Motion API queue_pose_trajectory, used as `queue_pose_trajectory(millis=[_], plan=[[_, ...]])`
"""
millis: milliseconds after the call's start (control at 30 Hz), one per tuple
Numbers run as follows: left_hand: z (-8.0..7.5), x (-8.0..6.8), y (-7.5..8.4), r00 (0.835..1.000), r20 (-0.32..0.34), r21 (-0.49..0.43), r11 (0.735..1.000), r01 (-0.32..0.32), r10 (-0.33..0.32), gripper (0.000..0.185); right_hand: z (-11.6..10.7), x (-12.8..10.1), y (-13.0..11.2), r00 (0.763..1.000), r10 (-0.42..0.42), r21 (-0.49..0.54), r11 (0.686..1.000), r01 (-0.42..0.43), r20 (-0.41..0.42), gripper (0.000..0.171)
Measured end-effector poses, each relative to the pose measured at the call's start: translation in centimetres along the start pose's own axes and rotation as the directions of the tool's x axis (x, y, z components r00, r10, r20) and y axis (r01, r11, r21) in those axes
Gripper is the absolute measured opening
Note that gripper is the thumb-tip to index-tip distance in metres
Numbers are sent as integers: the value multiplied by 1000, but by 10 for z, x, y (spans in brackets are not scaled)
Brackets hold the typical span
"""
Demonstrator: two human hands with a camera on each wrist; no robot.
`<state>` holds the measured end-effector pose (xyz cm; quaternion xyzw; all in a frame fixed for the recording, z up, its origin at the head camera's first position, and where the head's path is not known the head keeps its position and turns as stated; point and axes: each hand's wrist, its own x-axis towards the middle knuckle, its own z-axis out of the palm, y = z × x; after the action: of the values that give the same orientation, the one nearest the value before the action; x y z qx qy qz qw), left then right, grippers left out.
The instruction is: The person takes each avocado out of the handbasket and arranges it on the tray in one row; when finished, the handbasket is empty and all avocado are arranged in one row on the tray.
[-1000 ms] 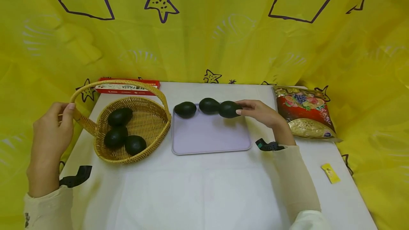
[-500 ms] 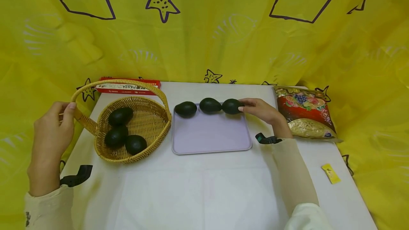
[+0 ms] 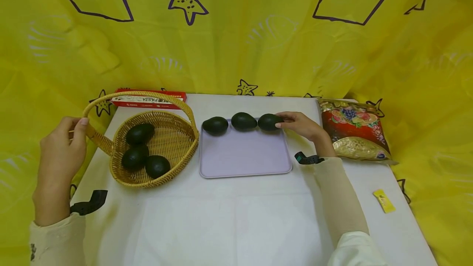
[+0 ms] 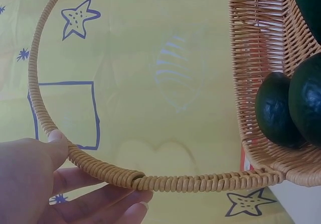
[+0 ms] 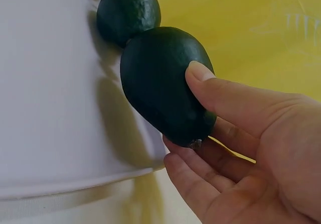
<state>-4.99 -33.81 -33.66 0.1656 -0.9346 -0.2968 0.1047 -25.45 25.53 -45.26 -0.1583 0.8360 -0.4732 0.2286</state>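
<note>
Avocado (image 3: 269,122) on lavender tray (image 3: 244,157)

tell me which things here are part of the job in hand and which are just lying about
In use:
- dark green avocado gripped by the right hand
- pale lilac plastic tray with two more avocados
- woven wicker basket, handle held by the left hand, three avocados inside

Lying about:
- red pasta box
- red and gold snack bag
- small yellow sachet
</note>
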Motion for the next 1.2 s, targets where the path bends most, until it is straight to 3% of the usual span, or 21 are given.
queue_pose_trajectory(millis=[667, 1200], plan=[[0, -1, 1, 1000, -2, -1, 1000, -9, 9, 63, -3, 1, 5, 999, -36, -30, 999, 36, 10, 51], [1, 0, -2, 1000, -2, -3, 1000, -6, 6, 63, 0, 2, 9, 1000, -9, -52, 999, 9, 12, 55]])
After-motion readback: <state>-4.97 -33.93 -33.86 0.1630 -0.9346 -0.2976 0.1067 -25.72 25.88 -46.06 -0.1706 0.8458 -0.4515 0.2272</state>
